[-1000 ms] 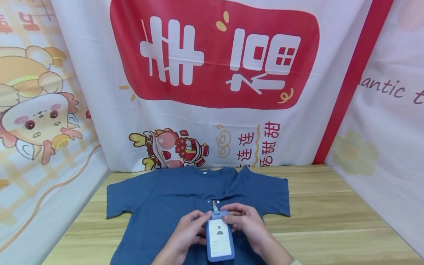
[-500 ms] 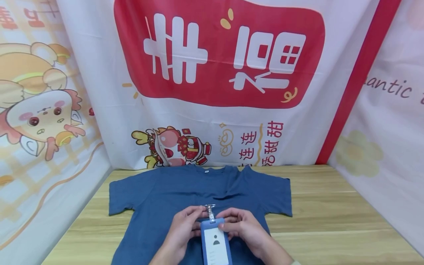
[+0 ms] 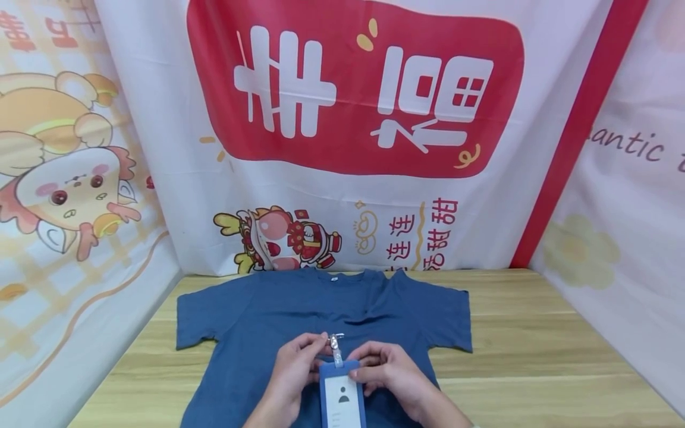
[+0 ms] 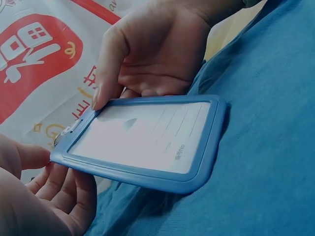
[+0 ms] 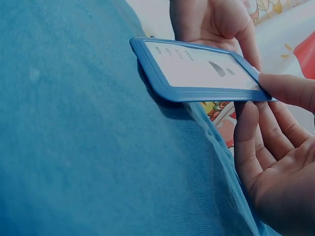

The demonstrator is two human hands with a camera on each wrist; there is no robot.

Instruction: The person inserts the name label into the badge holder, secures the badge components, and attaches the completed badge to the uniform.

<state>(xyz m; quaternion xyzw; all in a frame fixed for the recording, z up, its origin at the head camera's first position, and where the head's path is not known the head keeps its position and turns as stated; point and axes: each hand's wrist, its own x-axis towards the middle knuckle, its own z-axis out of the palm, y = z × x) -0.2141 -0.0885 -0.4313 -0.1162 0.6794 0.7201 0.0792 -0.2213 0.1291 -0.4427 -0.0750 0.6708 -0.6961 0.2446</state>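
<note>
Right hand (image 3: 393,371) has thumb and fingers pinched on the top corner of the blue badge holder (image 3: 342,395). Left hand (image 3: 291,368), fingers curled, pinches around its metal clip (image 3: 336,349); exact contact's hard to make out. Holder's bottom center, lower end cut off, over a blue t-shirt (image 3: 267,327), hem out of frame in the head view.
</note>
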